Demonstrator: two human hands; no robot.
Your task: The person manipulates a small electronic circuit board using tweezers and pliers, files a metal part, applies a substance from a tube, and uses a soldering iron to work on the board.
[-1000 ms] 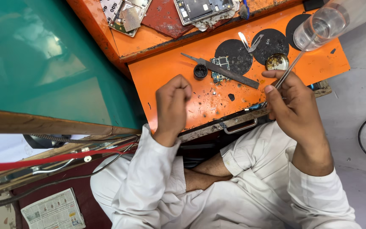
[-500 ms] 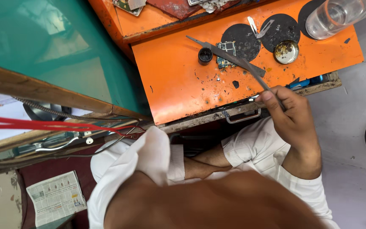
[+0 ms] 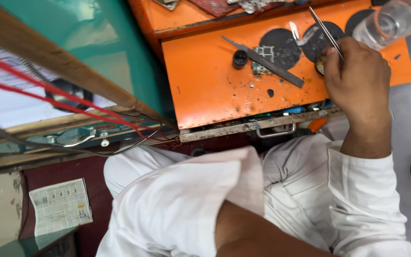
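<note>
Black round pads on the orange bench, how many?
3. One sits mid-bench beside the small circuit board; one lies just right of it, partly under the right hand; one is behind the clear glass. The hand may hide more.

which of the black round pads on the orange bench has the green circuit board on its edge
The leftmost black round pad: the circuit board overlaps its lower left edge under the grey metal file. The others lie toward the right hand.
</note>
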